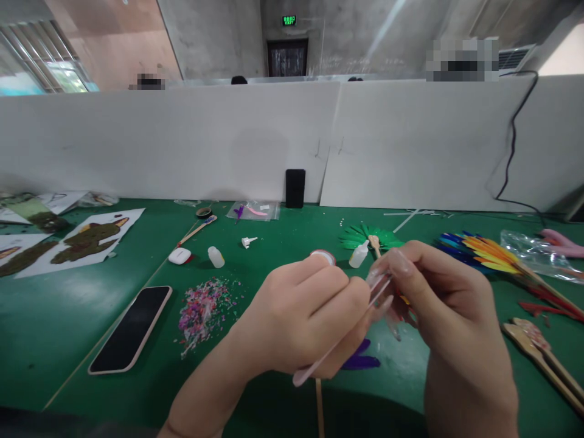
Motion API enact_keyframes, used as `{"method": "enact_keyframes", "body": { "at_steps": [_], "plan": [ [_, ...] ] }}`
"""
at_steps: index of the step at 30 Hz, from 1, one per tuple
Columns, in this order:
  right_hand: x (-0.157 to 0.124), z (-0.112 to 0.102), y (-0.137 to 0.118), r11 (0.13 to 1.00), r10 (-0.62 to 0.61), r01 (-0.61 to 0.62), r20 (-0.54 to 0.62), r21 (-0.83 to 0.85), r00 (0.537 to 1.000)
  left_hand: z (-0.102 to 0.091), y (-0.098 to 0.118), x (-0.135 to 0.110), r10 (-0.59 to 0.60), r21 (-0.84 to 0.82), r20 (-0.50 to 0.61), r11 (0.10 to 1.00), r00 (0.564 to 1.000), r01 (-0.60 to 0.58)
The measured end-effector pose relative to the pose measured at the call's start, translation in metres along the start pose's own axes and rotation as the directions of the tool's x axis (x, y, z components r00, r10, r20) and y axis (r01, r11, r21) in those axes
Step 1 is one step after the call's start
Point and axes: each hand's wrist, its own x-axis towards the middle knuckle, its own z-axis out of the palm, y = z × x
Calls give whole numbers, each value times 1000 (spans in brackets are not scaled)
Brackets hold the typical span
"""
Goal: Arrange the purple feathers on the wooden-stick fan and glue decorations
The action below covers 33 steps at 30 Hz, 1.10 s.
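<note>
My left hand (314, 310) is closed, with a slim pale-pink stick-like tool (305, 374) running slantwise through its fingers. The tool's rounded end sticks out below the hand. Close against its other end, my right hand (449, 304) has thumb and forefinger pinched together; what lies between them is hard to make out. Bits of red and orange show behind the right fingertips. A wooden stick (320, 404) extends downward from under my left hand, its top hidden. Purple feather-shaped pieces (362, 360) lie on the table beneath the hands.
Left of my hands are a phone (131, 331), a heap of colored flakes (203, 313) and a small bottle (216, 257). Another bottle (358, 254) stands by a green fan (353, 237). At right lie a multicolored feather fan (490, 252) and wooden sticks (538, 347). A white partition (182, 140) stands behind.
</note>
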Motion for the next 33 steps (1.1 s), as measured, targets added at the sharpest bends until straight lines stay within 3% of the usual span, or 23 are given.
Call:
{"method": "enact_keyframes", "body": {
  "at_steps": [7, 16, 22, 27, 33],
  "plan": [
    [2, 0, 2, 997, -63, 63, -9, -52, 998, 3, -5, 0, 31, -84, -21, 996, 999, -33],
    [-2, 3, 0, 980, -137, 124, -76, -152, 988, 6, -1, 0, 56, 8, -66, 998, 996, -56],
    [-2, -3, -1, 984, -155, 145, -92, -107, 984, 3, -3, 0, -125, -71, -187, 991, 974, 114],
    [-1, -3, 2, 988, -129, 123, -55, -97, 990, 4, -3, -1, -83, -165, -104, 984, 991, 65],
    [-1, -2, 3, 993, -90, 85, -49, -83, 995, 6, -4, -2, -67, -164, -65, 985, 996, 56]
  ]
}}
